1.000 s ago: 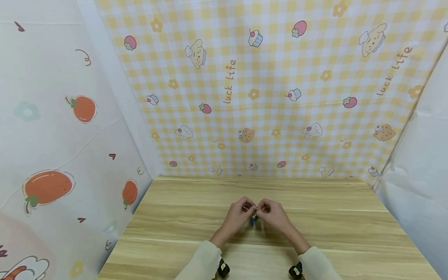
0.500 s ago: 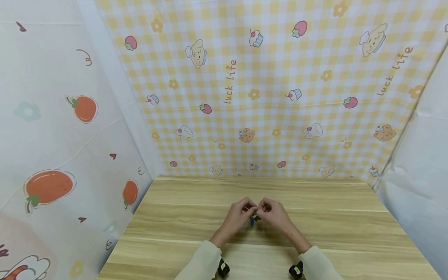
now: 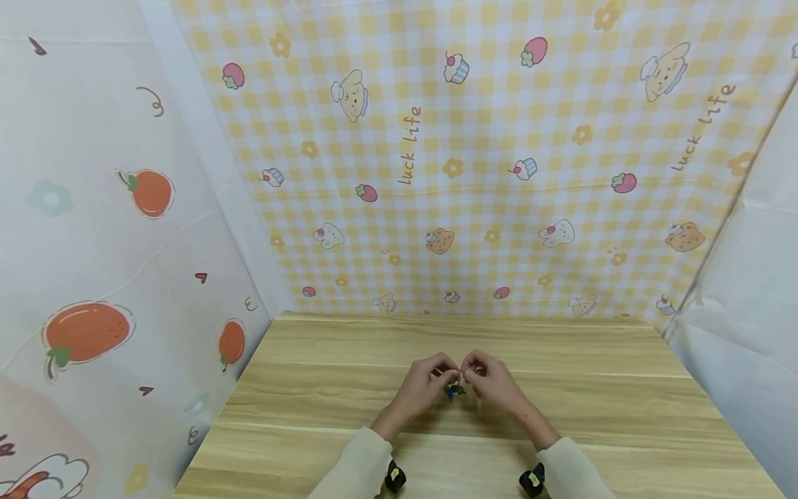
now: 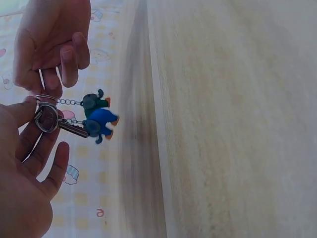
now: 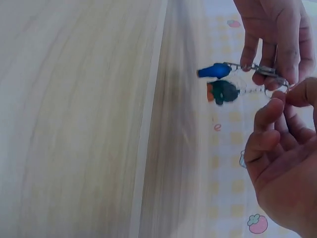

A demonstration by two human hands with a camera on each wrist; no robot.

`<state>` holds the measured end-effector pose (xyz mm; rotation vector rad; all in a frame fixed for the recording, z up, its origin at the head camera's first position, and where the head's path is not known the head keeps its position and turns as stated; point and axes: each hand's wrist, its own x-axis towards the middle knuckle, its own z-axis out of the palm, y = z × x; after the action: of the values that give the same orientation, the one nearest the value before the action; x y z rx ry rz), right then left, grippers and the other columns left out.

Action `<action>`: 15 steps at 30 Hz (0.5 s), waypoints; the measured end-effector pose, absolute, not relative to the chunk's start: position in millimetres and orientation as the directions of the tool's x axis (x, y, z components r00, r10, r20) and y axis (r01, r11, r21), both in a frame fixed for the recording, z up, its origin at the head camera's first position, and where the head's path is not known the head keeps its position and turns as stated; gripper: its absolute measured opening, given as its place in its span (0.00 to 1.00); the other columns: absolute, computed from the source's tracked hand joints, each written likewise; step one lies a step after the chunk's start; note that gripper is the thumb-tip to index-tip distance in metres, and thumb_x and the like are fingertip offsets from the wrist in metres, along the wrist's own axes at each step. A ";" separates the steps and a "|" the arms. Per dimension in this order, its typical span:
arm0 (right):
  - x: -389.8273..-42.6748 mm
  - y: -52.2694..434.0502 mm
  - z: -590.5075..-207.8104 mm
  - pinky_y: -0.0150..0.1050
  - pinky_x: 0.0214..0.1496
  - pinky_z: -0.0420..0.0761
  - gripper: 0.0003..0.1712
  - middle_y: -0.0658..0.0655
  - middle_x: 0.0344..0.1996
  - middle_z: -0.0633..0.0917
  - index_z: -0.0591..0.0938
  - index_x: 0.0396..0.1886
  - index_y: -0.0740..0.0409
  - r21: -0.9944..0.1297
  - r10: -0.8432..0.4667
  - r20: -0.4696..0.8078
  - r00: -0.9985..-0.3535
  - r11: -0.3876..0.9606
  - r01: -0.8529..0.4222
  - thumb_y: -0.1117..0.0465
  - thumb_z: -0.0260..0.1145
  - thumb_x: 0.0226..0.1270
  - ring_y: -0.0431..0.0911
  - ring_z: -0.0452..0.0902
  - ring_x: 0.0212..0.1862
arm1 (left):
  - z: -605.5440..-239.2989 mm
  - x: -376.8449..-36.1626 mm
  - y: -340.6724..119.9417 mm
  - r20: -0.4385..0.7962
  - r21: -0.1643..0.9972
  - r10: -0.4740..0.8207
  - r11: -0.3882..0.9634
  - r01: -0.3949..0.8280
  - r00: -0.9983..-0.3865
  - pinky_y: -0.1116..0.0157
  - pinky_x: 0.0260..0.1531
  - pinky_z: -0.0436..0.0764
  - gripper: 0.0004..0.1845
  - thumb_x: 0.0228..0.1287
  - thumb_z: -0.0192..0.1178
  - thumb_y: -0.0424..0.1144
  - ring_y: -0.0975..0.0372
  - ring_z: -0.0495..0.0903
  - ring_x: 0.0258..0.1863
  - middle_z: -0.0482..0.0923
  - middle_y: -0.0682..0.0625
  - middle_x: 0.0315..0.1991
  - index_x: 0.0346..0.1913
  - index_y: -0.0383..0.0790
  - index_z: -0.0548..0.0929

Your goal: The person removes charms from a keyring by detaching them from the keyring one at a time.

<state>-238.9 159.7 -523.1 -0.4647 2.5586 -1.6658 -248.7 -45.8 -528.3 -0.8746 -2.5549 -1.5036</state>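
Keyring [image 4: 47, 116] raised above the wooden counter [image 3: 561, 402] — likely so its charms hang free | left hand [image 3: 419, 385] grip pinches the ring, key beside it | right hand [image 3: 492, 381] grip pinches the ring too | blue figure [image 4: 103, 122] and green figure [image 4: 94, 101] dangle on chains

Light wooden table [image 3: 312, 388], yellow checked cartoon backdrop [image 3: 499, 138], white fruit-print sheet [image 3: 93, 242] at left
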 end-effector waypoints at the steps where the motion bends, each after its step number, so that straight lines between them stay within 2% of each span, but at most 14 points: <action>1: -239.5 160.8 -523.6 0.33 0.27 0.76 0.05 0.62 0.38 0.84 0.83 0.47 0.60 -0.896 -0.277 0.136 -0.951 0.375 -0.237 0.66 0.61 0.80 0.39 0.74 0.26 | -528.1 -248.5 -45.9 0.312 0.795 0.441 0.365 0.485 -0.842 0.67 0.47 0.85 0.06 0.81 0.60 0.42 0.65 0.87 0.40 0.90 0.53 0.41 0.46 0.48 0.87; 6: -242.2 164.7 -525.5 0.33 0.32 0.81 0.08 0.57 0.44 0.87 0.87 0.49 0.54 -0.844 -0.299 0.234 -0.925 0.411 -0.346 0.68 0.66 0.77 0.40 0.79 0.33 | -527.5 -247.8 -46.5 0.292 0.816 0.434 0.352 0.459 -0.852 0.69 0.45 0.84 0.06 0.81 0.60 0.43 0.64 0.87 0.40 0.90 0.52 0.43 0.47 0.48 0.87; 9: -243.2 165.3 -526.2 0.33 0.32 0.81 0.06 0.55 0.41 0.89 0.88 0.46 0.53 -0.819 -0.295 0.266 -0.918 0.433 -0.377 0.67 0.68 0.77 0.39 0.80 0.32 | -527.9 -248.9 -46.4 0.332 0.802 0.427 0.343 0.490 -0.841 0.68 0.45 0.85 0.06 0.81 0.61 0.42 0.64 0.86 0.42 0.89 0.51 0.45 0.48 0.47 0.87; 15: -243.0 164.7 -524.6 0.33 0.31 0.79 0.05 0.51 0.37 0.89 0.89 0.42 0.51 -0.826 -0.244 0.255 -0.936 0.449 -0.342 0.65 0.69 0.76 0.38 0.78 0.30 | -530.0 -252.3 -45.4 0.447 0.733 0.387 0.357 0.579 -0.806 0.60 0.50 0.86 0.06 0.77 0.64 0.41 0.61 0.82 0.48 0.84 0.51 0.46 0.46 0.44 0.88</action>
<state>-243.0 164.7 -524.6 -0.5596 2.7559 -1.6087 -252.3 -45.4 -530.0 -0.8738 -2.4191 -1.4321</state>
